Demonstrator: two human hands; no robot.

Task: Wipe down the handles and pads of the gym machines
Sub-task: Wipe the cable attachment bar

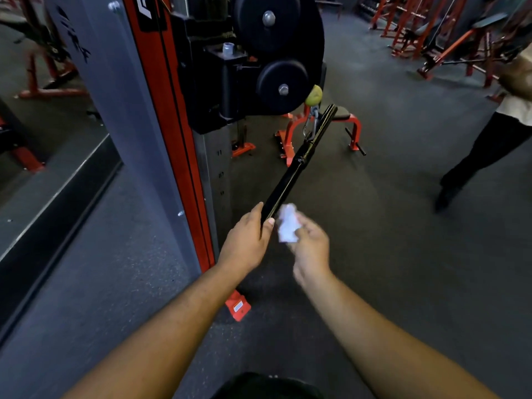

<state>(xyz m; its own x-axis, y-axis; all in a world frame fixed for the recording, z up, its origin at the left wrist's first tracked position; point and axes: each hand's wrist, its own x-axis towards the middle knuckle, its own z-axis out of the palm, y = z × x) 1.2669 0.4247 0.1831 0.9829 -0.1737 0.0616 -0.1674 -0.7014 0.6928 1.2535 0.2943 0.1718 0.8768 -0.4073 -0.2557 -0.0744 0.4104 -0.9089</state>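
A black straight bar handle (299, 159) hangs by a silver carabiner (310, 123) from the cable machine and slants down toward me. My left hand (247, 240) grips the bar's near end, thumb on its right side. My right hand (309, 249) holds a crumpled white wipe (287, 223) right beside that near end; the hand is blurred, and whether the wipe touches the bar is unclear.
The red and grey cable machine column (172, 125) with black pulley discs (276, 27) stands left of the bar. A mirror wall (43, 125) lies further left. A small red bench (322, 131) sits behind the bar. A person (495, 131) walks at the right; red racks (431, 27) stand far back.
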